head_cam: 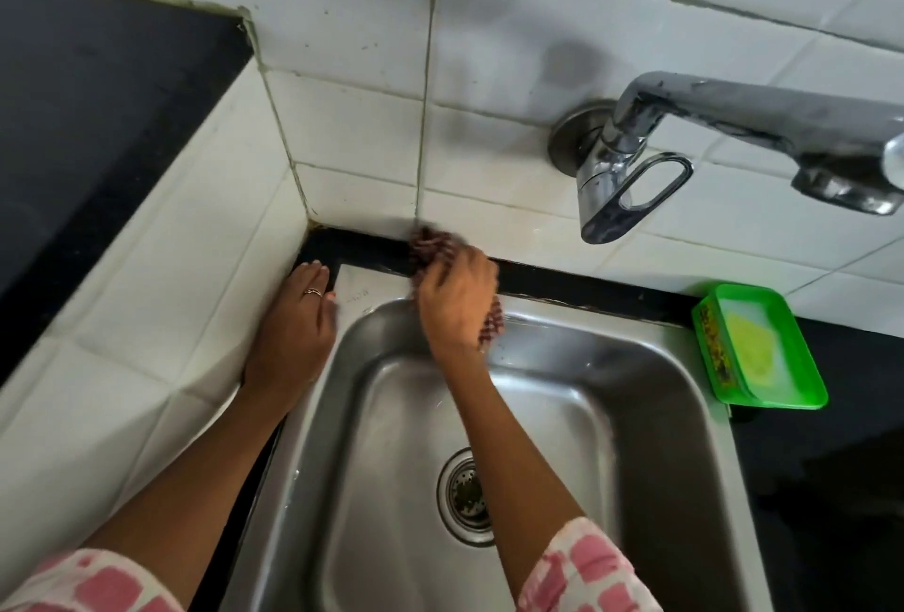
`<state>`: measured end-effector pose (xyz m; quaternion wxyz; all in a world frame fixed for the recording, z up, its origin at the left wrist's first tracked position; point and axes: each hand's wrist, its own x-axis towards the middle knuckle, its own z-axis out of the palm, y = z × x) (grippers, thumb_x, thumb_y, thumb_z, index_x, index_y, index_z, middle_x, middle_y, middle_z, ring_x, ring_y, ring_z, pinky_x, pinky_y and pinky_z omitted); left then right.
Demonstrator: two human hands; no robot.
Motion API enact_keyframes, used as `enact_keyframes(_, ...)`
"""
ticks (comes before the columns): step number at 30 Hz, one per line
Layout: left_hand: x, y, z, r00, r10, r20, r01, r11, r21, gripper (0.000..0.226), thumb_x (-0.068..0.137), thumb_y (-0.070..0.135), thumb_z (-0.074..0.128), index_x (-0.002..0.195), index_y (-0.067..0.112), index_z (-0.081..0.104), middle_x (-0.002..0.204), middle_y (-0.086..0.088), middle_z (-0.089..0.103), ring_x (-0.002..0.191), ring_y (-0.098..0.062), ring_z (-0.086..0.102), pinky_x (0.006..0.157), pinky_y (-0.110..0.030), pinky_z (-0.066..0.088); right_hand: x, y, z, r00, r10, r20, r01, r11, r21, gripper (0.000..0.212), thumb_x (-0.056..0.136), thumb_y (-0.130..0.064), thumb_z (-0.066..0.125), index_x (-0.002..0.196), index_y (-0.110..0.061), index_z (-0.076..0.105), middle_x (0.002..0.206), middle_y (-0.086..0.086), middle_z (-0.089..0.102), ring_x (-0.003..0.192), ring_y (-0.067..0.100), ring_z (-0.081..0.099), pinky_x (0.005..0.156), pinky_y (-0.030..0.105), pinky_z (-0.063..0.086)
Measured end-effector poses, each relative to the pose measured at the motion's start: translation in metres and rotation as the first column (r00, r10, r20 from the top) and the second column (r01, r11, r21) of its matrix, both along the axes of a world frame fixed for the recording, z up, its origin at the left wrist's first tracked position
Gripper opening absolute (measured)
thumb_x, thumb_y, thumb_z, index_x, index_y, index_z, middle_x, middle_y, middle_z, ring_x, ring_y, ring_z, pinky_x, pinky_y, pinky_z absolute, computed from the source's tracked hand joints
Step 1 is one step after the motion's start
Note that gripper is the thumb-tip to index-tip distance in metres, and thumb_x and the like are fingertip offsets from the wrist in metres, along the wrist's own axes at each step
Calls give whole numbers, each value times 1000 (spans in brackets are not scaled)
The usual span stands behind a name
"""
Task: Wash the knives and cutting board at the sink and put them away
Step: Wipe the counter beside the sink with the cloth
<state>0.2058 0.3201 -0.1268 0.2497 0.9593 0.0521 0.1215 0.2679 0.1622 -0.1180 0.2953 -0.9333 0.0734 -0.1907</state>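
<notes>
My right hand (457, 301) is shut on a dark red patterned cloth (430, 243) and presses it against the far rim of the steel sink (636, 352), by the black ledge under the wall tiles. The cloth is blurred with motion. My left hand (298, 318) lies flat on the sink's far left corner, fingers together, a ring on one finger, holding nothing. No knife or cutting board shows in this view. The sink basin is bare, with its drain (464, 496) near the middle.
A chrome tap (734, 122) juts from the tiled wall over the sink's right side, its lever (631, 190) hanging down. A green soap tray (763, 347) with yellow soap sits on the black counter (831, 464) at right. A tiled wall rises at left.
</notes>
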Motion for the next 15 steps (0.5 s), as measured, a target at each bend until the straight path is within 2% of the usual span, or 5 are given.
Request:
enact_keyframes(3, 1, 1, 3, 1000, -11, -7, 11, 1000, 3, 51, 92, 18, 30, 128, -13, 47, 137, -27, 45, 130, -36, 42, 111, -20, 14, 9, 52, 13, 953, 302, -19, -301, 953, 34, 34, 83, -18, 39, 87, 4, 65, 93, 22, 65, 87, 37, 56, 83, 42, 43)
enact_keyframes(6, 4, 3, 4, 999, -37, 30, 38, 999, -37, 56, 92, 20, 31, 139, -11, 32, 146, -24, 32, 137, -32, 31, 114, -13, 6, 21, 79, 21, 824, 559, -88, -558, 829, 45, 28, 87, -11, 48, 103, 6, 64, 105, 22, 64, 102, 36, 53, 95, 39, 38)
enact_keyframes(8, 7, 4, 6, 998, -23, 54, 28, 997, -77, 53, 93, 11, 34, 141, -9, 27, 150, -21, 27, 140, -28, 26, 114, -10, 4, 26, 83, 22, 770, 632, -88, -631, 775, 39, 27, 87, -10, 52, 103, 7, 64, 106, 23, 64, 104, 36, 53, 97, 39, 38)
enact_keyframes(10, 3, 4, 8, 997, 28, 71, -19, 993, -118, 50, 92, 10, 32, 137, -11, 33, 146, -25, 33, 137, -28, 30, 113, -9, 6, 28, 78, 22, 739, 668, -89, -666, 744, 50, 22, 87, -10, 52, 94, 7, 65, 100, 24, 65, 99, 36, 55, 96, 38, 38)
enact_keyframes(15, -4, 1, 15, 995, 40, 87, -27, 989, -148, 48, 84, 17, 27, 116, -12, 47, 123, -28, 48, 116, -31, 43, 108, -20, 23, 8, 49, 26, 661, 728, -182, -705, 686, 180, 31, 88, -20, 43, 81, 3, 64, 87, 19, 65, 83, 31, 57, 84, 35, 40)
